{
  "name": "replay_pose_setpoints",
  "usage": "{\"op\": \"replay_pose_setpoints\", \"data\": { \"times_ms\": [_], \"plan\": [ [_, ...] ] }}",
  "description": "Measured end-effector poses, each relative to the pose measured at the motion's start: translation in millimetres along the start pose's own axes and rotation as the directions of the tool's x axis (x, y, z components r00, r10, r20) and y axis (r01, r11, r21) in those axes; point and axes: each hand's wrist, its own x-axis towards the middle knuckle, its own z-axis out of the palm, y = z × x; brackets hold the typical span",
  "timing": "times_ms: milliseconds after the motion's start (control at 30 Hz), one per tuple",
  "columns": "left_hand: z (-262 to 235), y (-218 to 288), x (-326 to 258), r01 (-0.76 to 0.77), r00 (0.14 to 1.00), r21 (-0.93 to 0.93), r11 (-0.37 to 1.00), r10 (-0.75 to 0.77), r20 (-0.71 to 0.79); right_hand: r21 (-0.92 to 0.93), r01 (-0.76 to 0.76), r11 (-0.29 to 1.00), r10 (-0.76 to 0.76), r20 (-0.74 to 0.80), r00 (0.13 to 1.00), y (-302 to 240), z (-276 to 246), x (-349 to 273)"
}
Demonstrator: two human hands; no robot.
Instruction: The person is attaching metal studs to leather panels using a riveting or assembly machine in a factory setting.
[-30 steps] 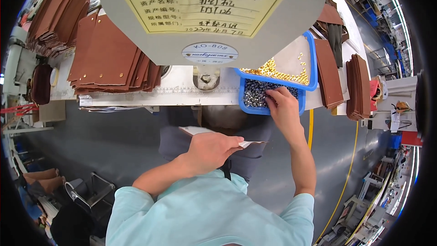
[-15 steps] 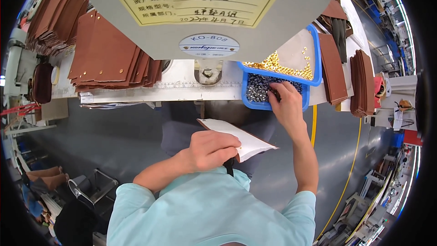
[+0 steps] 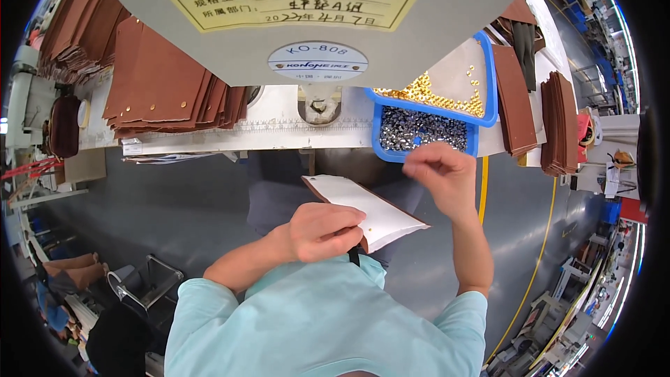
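My left hand (image 3: 322, 232) is closed on the left end of a white-faced panel (image 3: 380, 220) with a brown edge, held tilted over my lap. Small metal dots show on its white face. My right hand (image 3: 447, 176) has thumb and fingertips pinched together, just off the front edge of the lower blue tray (image 3: 391, 156); whatever they hold is too small to make out. Dark silver rivet-like pieces (image 3: 419, 128) fill that tray. Behind it, overlapping, an upper blue tray (image 3: 490, 77) contains gold-coloured pieces (image 3: 417, 91).
A grey machine head (image 3: 223, 63) overhangs the white worktable (image 3: 279, 141). Brown panels with gold studs are stacked (image 3: 157, 73) at the left, beside another brown stack (image 3: 84, 24). More brown pieces (image 3: 558, 126) lie right of the trays.
My right hand has come out of the silver pieces and drawn back toward me, fingers pinched. My left hand still grips the panel in nearly the same place.
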Motion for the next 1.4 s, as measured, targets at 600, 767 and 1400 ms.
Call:
{"op": "replay_pose_setpoints", "data": {
  "times_ms": [600, 767, 1400],
  "plan": [
    [4.8, 5.5, 5.7, -0.09, 0.996, 0.069, 0.994, 0.089, 0.014, 0.381, -0.772, 0.509, 0.379, 0.706, 0.598, -22.9, 16.6, -20.6],
    [6.5, 6.3, 4.7, -0.106, 0.994, 0.07, 0.992, 0.105, 0.019, 0.285, -0.705, 0.649, 0.362, 0.699, 0.617, -22.6, 18.6, -24.1],
    [5.2, 5.5, 8.4, -0.11, 0.992, 0.094, 0.989, 0.104, 0.072, 0.365, -0.791, 0.491, 0.355, 0.745, 0.565, -16.3, 17.4, -20.0]
  ]
}}
